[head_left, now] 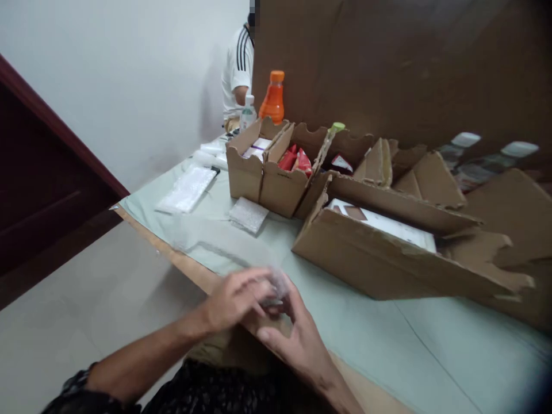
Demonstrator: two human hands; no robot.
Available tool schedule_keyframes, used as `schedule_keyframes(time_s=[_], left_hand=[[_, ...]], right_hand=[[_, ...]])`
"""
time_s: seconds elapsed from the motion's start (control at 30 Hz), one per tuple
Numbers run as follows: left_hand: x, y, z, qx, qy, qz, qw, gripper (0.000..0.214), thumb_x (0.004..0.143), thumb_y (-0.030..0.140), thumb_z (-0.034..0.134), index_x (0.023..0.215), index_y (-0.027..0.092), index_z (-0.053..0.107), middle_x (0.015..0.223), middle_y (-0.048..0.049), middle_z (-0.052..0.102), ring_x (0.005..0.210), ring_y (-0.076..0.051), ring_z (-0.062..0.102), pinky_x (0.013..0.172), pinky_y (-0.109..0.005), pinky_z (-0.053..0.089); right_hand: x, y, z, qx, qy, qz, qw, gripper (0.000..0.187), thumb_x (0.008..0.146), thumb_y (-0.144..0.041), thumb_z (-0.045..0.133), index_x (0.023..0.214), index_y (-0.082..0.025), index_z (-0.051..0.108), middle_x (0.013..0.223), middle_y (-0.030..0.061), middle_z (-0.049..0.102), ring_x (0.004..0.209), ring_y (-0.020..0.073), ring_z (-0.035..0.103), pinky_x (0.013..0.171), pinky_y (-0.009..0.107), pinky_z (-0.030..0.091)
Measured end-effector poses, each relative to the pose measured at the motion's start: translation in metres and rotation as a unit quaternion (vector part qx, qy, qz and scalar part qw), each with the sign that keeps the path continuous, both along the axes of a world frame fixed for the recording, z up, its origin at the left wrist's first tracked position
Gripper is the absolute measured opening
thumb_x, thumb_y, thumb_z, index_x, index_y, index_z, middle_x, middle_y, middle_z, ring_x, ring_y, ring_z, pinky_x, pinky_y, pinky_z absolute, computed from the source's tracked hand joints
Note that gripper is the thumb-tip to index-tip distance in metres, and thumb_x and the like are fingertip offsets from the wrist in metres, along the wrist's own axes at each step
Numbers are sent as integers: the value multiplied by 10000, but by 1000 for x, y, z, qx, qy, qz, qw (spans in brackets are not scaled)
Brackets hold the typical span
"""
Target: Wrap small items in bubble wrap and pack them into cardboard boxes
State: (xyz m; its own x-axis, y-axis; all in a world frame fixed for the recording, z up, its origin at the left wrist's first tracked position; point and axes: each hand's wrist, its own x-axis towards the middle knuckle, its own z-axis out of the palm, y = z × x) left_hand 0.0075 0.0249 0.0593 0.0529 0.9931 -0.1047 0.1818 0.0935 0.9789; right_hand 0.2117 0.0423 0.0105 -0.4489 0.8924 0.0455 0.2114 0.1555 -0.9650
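Near the table's front edge, my left hand (235, 296) and my right hand (302, 339) meet around a small crumpled piece of clear plastic wrapping (280, 284). My left fingers are bent over it from the left, blurred by motion. On the other side, my right fingers curl against it, with the thumb standing apart below. Whether something lies inside the wrapping is hidden. A blurred translucent strip (233, 244) stretches over the table just beyond my hands. Farther off lie a small bubble-wrapped packet (249, 215) and a larger bubble-wrapped packet (188, 190).
Cardboard bins (282, 187) line the table's back, with red packets (296, 160) in one. A wider cardboard bin (371, 256) holds a white box (383, 225). An orange bottle (272, 98) and clear bottles stand behind. A person (238, 72) in white is at the far end.
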Motion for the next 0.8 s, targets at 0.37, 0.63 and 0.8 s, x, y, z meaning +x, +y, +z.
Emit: schedule_keyframes(time_s=[0.37,0.63,0.8], left_hand=[[63,-3,-58,208,260,-91,938,340,918,232,575,1220,178,720,1361,-170,659,1258,-324,622,1060,-523,534],[67,19,-45,226,329,-84,913,262,976,310,526,1125,214,718,936,-50,733,668,-156,634,686,-294,559],[61,58,-48,223,435,76,869,554,903,467,621,1327,110,608,1144,-172,683,1046,-333,657,920,-472,556]], right_hand=[[137,-15,4,-53,-105,-278,953,419,847,-408,643,1180,-160,700,1050,96,777,821,211,721,684,302,589],[226,-19,1,-55,-249,-377,890,587,825,-435,596,1320,-119,608,585,-57,536,554,160,530,582,291,449],[236,-11,0,-8,-290,-401,869,646,840,-507,581,1357,-120,600,698,-2,643,611,175,578,644,313,468]])
